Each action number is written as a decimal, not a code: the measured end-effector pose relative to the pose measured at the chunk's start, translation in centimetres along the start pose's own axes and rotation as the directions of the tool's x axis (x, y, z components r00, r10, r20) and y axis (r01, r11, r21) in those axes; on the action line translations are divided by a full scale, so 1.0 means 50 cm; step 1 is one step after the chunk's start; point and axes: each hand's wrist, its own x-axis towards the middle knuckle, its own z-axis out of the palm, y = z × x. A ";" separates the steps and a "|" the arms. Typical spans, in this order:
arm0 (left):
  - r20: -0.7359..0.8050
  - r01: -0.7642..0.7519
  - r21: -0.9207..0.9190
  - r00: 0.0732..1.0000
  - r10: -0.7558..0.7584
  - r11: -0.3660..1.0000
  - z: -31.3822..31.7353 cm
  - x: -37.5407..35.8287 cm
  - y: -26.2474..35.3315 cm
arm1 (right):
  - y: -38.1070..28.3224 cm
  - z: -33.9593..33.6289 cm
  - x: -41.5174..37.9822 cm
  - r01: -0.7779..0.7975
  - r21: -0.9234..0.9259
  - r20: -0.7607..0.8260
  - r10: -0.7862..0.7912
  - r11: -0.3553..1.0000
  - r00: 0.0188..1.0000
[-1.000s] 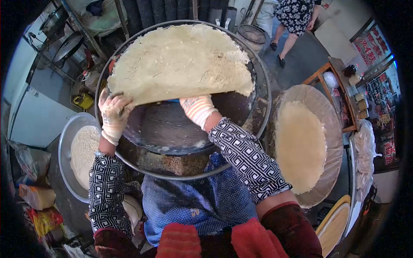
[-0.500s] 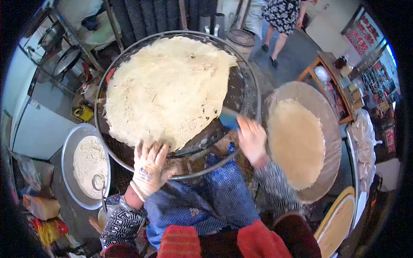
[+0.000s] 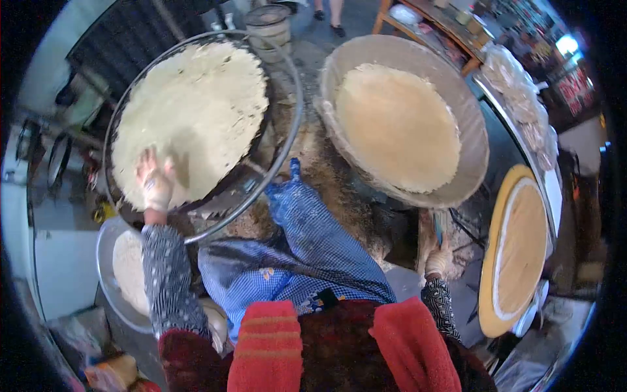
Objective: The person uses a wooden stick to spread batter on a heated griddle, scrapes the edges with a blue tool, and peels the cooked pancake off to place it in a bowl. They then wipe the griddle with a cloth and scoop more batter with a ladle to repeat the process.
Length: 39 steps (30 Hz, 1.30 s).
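My left hand, in a pale glove, lies on the lower left part of a wide, thin sheet of dough with its fingers spread. The sheet covers most of a round dark griddle with a metal ring around it. Low on the right, below a large cloth-lined basin, my right hand is closed round a thin blue tool, whose lower end the fingers hide. That basin holds a tan, flat round mass.
A metal bowl of pale flour or batter stands at the lower left. On the right are a round yellow-rimmed board and plastic bags on a counter. A person's legs show at the top.
The view has swung right and down. My right hand has moved from the griddle's edge to below the basin. My left hand has moved from the sheet's near edge further onto it.
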 end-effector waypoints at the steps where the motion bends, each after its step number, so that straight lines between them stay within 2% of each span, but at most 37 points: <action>1: 0.038 0.041 0.058 0.998 -0.043 0.997 0.029 0.003 -0.002 | -0.002 0.001 0.000 0.124 -0.133 -0.042 -0.130 0.983 0.991; 2: 0.190 0.101 0.160 0.973 -0.131 0.982 0.054 0.000 0.006 | -0.008 0.007 -0.001 0.170 -0.122 -0.020 -0.174 0.978 0.984; 3: 0.256 0.111 0.057 0.959 -0.122 0.992 0.024 -0.015 0.034 | -0.013 0.014 -0.002 0.118 -0.206 0.032 -0.114 0.971 0.993; 4: 0.303 0.096 0.041 0.947 -0.104 0.995 0.062 -0.038 0.023 | -0.020 0.019 -0.002 0.066 -0.299 0.076 -0.046 0.952 0.996; 5: 0.380 0.191 0.037 0.905 -0.190 0.981 0.079 -0.051 0.037 | -0.028 0.026 -0.005 0.104 -0.299 0.098 -0.078 0.948 0.992; 7: 0.342 0.239 -0.012 0.913 -0.221 0.971 0.079 -0.059 0.046 | -0.044 0.034 -0.015 0.051 -0.401 0.012 -0.051 0.915 0.999; 8: 0.340 0.252 -0.010 0.911 -0.233 0.968 0.081 -0.058 0.053 | -0.053 0.034 -0.014 0.069 -0.406 0.022 -0.066 0.911 0.998; 10: 0.324 0.259 -0.006 0.914 -0.243 0.966 0.075 -0.062 0.070 | -0.066 0.009 -0.011 -0.029 -0.432 0.086 0.074 0.901 0.994; 11: 0.319 0.259 0.004 0.915 -0.247 0.966 0.076 -0.062 0.075 | -0.081 -0.004 -0.002 -0.172 -0.496 0.140 0.274 0.851 0.952; 12: 0.314 0.256 0.016 0.917 -0.247 0.967 0.077 -0.066 0.080 | -0.053 0.000 0.003 -0.167 -0.502 0.141 0.270 0.849 0.952; 14: 0.323 0.252 0.016 0.915 -0.243 0.968 0.072 -0.074 0.088 | 0.051 0.021 0.008 -0.222 -0.261 0.074 0.249 0.940 0.966; 15: 0.316 0.249 0.014 0.918 -0.240 0.969 0.068 -0.070 0.090 | 0.092 0.044 0.005 -0.189 -0.285 0.034 0.207 0.940 0.978; 16: 0.331 0.277 -0.005 0.907 -0.259 0.961 0.062 -0.068 0.096 | 0.037 0.036 -0.005 -0.188 -0.268 0.025 0.201 0.945 0.979; 18: 0.345 0.298 -0.005 0.897 -0.278 0.955 0.054 -0.064 0.102 | -0.067 0.020 -0.032 -0.057 -0.656 0.174 0.223 0.753 0.959; 19: 0.348 0.323 -0.014 0.889 -0.298 0.946 0.051 -0.062 0.108 | -0.038 0.062 -0.024 -0.012 -0.708 0.209 0.225 0.706 0.952; 20: 0.340 0.357 -0.038 0.883 -0.324 0.933 0.049 -0.063 0.114 | -0.012 0.099 -0.009 0.001 -0.703 0.216 0.213 0.711 0.953; 22: 0.339 0.408 -0.021 0.861 -0.378 0.913 0.057 -0.064 0.124 | -0.015 0.124 0.000 -0.091 -0.640 0.173 0.259 0.763 0.950; 23: 0.315 0.420 -0.054 0.868 -0.383 0.906 0.077 -0.071 0.120 | -0.111 0.073 0.006 -0.125 -0.636 0.259 0.363 0.762 0.895; 25: 0.321 0.464 -0.044 0.845 -0.427 0.885 0.073 -0.070 0.136 | -0.202 0.050 0.007 0.047 -0.458 0.365 0.139 0.888 0.921; 26: 0.327 0.497 -0.027 0.824 -0.463 0.867 0.070 -0.068 0.146 | -0.207 0.091 0.006 0.209 -0.250 0.301 -0.130 0.945 0.945; 27: 0.332 0.507 -0.038 0.819 -0.468 0.861 0.070 -0.068 0.151 | -0.326 0.074 -0.017 0.238 -0.027 0.328 -0.217 0.971 0.920; 28: 0.331 0.508 -0.040 0.819 -0.468 0.861 0.072 -0.070 0.157 | -0.444 0.071 -0.040 0.324 0.085 0.315 -0.334 0.942 0.888; 29: 0.340 0.509 -0.034 0.815 -0.469 0.860 0.077 -0.072 0.165 | -0.468 0.152 -0.041 0.545 0.387 0.094 -0.620 0.744 0.779; 30: 0.348 0.511 -0.028 0.811 -0.470 0.859 0.078 -0.073 0.173 | -0.601 0.110 -0.067 0.454 0.585 0.173 -0.649 0.673 0.741; 31: 0.359 0.507 -0.070 0.816 -0.453 0.859 0.061 -0.075 0.185 | -0.693 0.108 -0.082 0.111 0.808 0.321 -0.591 0.578 0.740; 32: 0.331 0.459 -0.078 0.849 -0.412 0.885 0.056 -0.087 0.195 | -0.768 0.112 -0.089 -0.265 0.876 0.467 -0.571 0.403 0.675; 34: 0.377 0.406 -0.083 0.858 -0.349 0.910 -0.001 -0.087 0.229 | -0.919 0.101 -0.089 -0.564 0.784 0.603 -0.538 0.260 0.589; 36: 0.360 0.332 -0.092 0.890 -0.279 0.939 -0.018 -0.093 0.259 | -1.022 0.085 -0.096 -0.676 0.649 0.756 -0.397 0.348 0.521; 37: 0.346 0.274 -0.128 0.913 -0.216 0.953 -0.025 -0.100 0.269 | -1.038 0.129 -0.078 -0.709 0.596 0.775 -0.502 0.377 0.384; 38: 0.326 0.216 -0.163 0.933 -0.154 0.963 -0.036 -0.108 0.277 | -1.050 0.168 -0.066 -0.720 0.585 0.792 -0.454 0.374 0.408; 39: 0.329 0.113 -0.195 0.943 -0.044 0.974 -0.059 -0.113 0.282 | -1.058 0.224 -0.051 -0.574 0.712 0.699 -0.488 0.405 0.523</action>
